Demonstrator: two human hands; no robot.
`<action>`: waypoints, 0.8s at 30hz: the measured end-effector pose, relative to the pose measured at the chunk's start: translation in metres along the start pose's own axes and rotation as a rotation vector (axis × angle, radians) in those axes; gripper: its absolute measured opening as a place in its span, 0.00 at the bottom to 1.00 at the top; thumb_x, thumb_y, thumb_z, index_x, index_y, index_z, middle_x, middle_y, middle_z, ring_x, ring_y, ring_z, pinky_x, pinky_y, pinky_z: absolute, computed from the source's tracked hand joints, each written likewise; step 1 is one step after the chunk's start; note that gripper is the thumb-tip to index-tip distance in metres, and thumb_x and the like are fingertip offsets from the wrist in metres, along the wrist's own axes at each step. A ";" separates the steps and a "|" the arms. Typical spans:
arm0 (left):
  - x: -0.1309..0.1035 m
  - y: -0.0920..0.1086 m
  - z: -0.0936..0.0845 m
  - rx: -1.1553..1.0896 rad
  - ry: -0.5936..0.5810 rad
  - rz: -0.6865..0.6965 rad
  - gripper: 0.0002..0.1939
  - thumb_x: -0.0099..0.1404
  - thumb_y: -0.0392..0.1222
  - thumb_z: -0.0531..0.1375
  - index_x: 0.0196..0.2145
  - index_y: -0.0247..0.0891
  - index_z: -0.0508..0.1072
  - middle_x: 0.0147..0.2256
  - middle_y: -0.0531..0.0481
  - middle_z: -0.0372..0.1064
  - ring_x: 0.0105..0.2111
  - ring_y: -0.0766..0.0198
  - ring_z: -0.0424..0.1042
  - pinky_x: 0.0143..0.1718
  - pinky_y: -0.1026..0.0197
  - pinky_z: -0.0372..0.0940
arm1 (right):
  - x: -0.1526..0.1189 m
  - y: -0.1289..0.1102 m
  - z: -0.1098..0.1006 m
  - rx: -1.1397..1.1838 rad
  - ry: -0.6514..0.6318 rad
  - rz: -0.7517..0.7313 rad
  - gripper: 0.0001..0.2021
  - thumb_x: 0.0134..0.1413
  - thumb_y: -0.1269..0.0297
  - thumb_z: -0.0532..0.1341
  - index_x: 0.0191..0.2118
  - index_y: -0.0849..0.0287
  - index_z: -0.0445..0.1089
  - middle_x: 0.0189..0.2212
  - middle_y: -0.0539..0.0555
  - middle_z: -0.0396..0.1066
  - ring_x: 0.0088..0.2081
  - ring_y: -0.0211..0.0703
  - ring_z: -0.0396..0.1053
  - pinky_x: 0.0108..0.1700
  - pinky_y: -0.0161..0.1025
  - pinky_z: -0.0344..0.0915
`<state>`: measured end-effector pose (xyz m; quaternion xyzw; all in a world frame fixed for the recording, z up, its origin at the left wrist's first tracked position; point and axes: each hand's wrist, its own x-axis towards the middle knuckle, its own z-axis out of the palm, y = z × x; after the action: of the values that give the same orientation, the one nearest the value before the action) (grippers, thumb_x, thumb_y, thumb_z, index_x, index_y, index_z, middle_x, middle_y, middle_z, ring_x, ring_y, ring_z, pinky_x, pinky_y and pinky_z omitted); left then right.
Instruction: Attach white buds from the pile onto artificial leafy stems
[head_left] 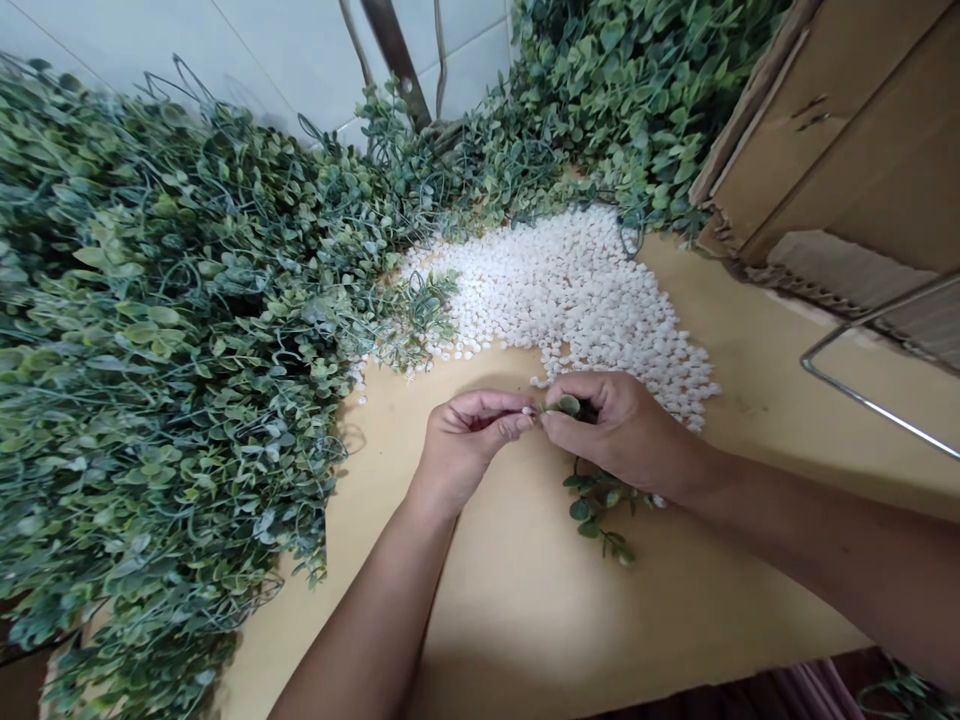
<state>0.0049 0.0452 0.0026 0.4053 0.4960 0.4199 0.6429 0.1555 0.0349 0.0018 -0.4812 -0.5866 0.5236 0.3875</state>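
My left hand [480,430] pinches a small white bead-like piece [528,410] between thumb and fingertips. Right beside it, my right hand [611,425] grips an artificial leafy sprig [596,505], whose green leaves hang below the palm. A leaf and the stem's tip poke out between the right thumb and finger, meeting the white piece; whether the two are joined I cannot tell. Just beyond my hands lies a spread heap of small white pieces [555,285].
A large pile of artificial greenery [172,330] covers the left, and more foliage [622,90] stands at the back. On the right are a cardboard box [847,130] and a bent metal rod [877,405]. Everything rests on a tan tabletop [517,590]; a tiled wall [247,50] rises behind.
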 end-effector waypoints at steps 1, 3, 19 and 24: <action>0.000 0.000 0.000 0.005 0.003 0.002 0.12 0.35 0.39 0.73 0.21 0.36 0.78 0.20 0.53 0.73 0.19 0.74 0.66 0.25 0.69 0.64 | 0.000 0.000 0.000 0.000 0.001 0.005 0.09 0.43 0.66 0.55 0.17 0.59 0.58 0.14 0.43 0.49 0.19 0.29 0.46 0.19 0.31 0.44; 0.001 -0.001 -0.001 0.009 0.003 0.006 0.12 0.35 0.39 0.73 0.21 0.36 0.78 0.20 0.53 0.74 0.19 0.74 0.66 0.24 0.69 0.64 | 0.000 0.000 0.000 -0.001 0.000 0.011 0.09 0.42 0.66 0.54 0.17 0.59 0.57 0.14 0.43 0.48 0.19 0.29 0.46 0.19 0.31 0.44; 0.000 -0.002 -0.001 0.012 -0.012 0.022 0.11 0.36 0.39 0.73 0.21 0.37 0.78 0.20 0.53 0.74 0.19 0.74 0.66 0.23 0.71 0.64 | 0.001 0.000 -0.001 -0.008 -0.014 0.028 0.09 0.40 0.65 0.54 0.16 0.59 0.57 0.14 0.43 0.48 0.19 0.29 0.46 0.19 0.31 0.44; 0.000 -0.001 0.000 0.034 -0.010 0.038 0.12 0.36 0.40 0.73 0.21 0.37 0.78 0.19 0.53 0.73 0.19 0.73 0.67 0.24 0.69 0.64 | 0.001 0.000 -0.001 -0.028 -0.004 0.030 0.09 0.40 0.65 0.54 0.16 0.59 0.56 0.14 0.43 0.48 0.19 0.29 0.46 0.20 0.31 0.44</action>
<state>0.0052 0.0452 0.0015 0.4276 0.4922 0.4215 0.6303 0.1566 0.0362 0.0018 -0.4943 -0.5875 0.5221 0.3714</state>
